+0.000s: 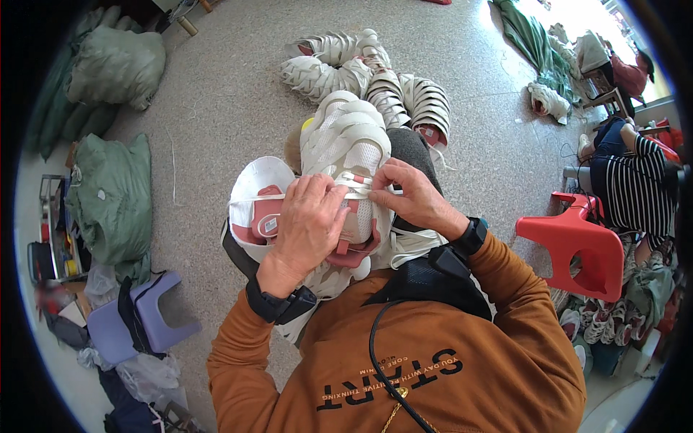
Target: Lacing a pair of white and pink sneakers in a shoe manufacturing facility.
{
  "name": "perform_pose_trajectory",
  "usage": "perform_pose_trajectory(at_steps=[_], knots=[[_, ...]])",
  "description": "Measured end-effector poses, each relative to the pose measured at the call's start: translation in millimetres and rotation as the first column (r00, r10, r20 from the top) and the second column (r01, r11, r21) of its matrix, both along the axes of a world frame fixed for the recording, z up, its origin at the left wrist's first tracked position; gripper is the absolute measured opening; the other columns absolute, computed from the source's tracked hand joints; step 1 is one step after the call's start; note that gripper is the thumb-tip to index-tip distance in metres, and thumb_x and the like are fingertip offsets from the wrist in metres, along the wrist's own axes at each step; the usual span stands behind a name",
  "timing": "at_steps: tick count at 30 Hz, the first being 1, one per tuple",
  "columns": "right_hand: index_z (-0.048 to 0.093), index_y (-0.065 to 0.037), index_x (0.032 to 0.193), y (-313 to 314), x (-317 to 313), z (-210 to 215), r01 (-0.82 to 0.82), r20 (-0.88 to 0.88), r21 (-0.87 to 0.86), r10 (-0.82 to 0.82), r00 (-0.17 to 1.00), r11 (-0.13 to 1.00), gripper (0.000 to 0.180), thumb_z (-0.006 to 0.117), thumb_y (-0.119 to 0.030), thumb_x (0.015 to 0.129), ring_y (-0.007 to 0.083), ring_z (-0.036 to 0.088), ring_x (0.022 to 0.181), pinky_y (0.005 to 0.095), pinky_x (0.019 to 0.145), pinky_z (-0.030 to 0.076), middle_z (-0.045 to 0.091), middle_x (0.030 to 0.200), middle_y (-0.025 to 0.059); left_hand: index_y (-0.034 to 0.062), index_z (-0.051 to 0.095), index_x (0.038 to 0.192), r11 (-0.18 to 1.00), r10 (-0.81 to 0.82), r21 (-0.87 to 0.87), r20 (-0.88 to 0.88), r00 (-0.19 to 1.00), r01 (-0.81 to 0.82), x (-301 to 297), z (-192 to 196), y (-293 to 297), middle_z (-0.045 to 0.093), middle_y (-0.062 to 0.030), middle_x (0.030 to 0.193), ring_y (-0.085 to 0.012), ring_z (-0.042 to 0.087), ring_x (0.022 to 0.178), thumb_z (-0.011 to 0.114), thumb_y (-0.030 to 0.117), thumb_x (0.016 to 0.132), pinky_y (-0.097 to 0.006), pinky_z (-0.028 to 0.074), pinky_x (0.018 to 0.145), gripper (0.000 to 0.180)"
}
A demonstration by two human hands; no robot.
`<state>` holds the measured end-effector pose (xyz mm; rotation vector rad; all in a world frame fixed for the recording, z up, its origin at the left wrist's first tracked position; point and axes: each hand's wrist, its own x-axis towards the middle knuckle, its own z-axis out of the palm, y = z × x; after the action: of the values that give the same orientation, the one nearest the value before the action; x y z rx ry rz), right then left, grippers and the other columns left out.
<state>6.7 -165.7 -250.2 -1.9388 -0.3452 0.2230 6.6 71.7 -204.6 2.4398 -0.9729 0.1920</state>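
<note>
Speckled floor (238, 94) lies beneath; shoe upper (345, 155) runs lengthwise away from the lap, left hand (309, 222) pressing it flat, right hand (413, 196) pinching its lace (359, 180).

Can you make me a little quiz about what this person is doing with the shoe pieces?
1. True or false: both hands rest on the white shoe upper in the person's lap.
2. Which stool stands at the person's right? A) red plastic stool B) green stool C) yellow stool
3. Fill in: the right hand pinches a white ____ across the upper.

Key:
1. True. The left hand lies flat on it, and the right hand's fingertips touch it.
2. A. The purple stool is on the left.
3. Strip, thin like a band or lace.
</note>
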Motion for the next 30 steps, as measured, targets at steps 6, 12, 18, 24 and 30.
perform_pose_trajectory(at_steps=[6, 12, 18, 24, 30], knots=[[0.06, -0.002, 0.095, 4, -6, 19, -0.029, 0.263, -0.06, 0.044, 0.964, 0.998, 0.016, 0.072, -0.011, 0.089, 0.0222, 0.061, 0.078, 0.0348, 0.076, 0.049, 0.062, 0.084, 0.0076, 0.0046, 0.066, 0.098, 0.997, -0.032, 0.066, 0.065, 0.997, 0.027, 12, -5, -7, 0.056, -0.009, 0.094, -0.0291, 0.057, 0.093, 0.071, 0.007, 0.083, -0.042, 0.044, 0.09, 0.016], [0.063, 0.0, 0.096, -4, -14, 1, 0.061, -0.26, 0.223, -0.001, 0.966, 0.973, 0.012, 0.07, -0.006, 0.088, 0.0086, 0.066, 0.068, 0.0298, 0.058, 0.05, 0.069, 0.071, 0.0047, 0.0067, 0.066, 0.096, 0.99, -0.114, 0.102, 0.141, 0.983, 0.1, 18, -3, -9, 0.056, -0.0088, 0.091, -0.0301, 0.058, 0.091, 0.071, 0.006, 0.082, -0.045, 0.044, 0.092, 0.014], [0.058, -0.004, 0.091, 14, -28, 7, 0.132, 0.195, -0.157, -0.1, 0.976, 0.979, 0.022, 0.071, -0.02, 0.088, 0.0371, 0.065, 0.075, 0.0411, 0.063, 0.05, 0.064, 0.079, 0.0152, 0.0066, 0.061, 0.087, 0.987, -0.134, 0.112, 0.145, 0.98, 0.119, 27, -4, -17, 0.057, -0.0096, 0.085, -0.0295, 0.058, 0.088, 0.066, 0.009, 0.085, -0.048, 0.042, 0.098, 0.006], [0.053, -0.004, 0.081, 27, -28, 3, 0.21, 0.368, -0.278, -0.098, 0.925, 0.937, 0.02, 0.067, -0.016, 0.076, 0.0361, 0.057, 0.081, 0.0444, 0.073, 0.044, 0.055, 0.086, 0.0147, 0.0083, 0.055, 0.08, 0.976, -0.12, 0.193, 0.084, 0.989, 0.102, 21, 7, 2, 0.056, -0.0101, 0.075, -0.0288, 0.059, 0.077, 0.06, 0.004, 0.085, -0.047, 0.041, 0.092, 0.008], [0.058, -0.003, 0.083, 21, -29, -6, 0.246, 0.412, -0.221, -0.138, 0.901, 0.944, 0.016, 0.065, -0.012, 0.072, 0.0359, 0.057, 0.086, 0.0446, 0.075, 0.042, 0.057, 0.095, 0.0176, 0.0038, 0.057, 0.085, 0.951, 0.261, 0.152, 0.076, 0.962, -0.27, -19, 47, 98, 0.057, -0.0127, 0.076, -0.0318, 0.058, 0.075, 0.062, 0.002, 0.089, -0.046, 0.04, 0.088, 0.007]])
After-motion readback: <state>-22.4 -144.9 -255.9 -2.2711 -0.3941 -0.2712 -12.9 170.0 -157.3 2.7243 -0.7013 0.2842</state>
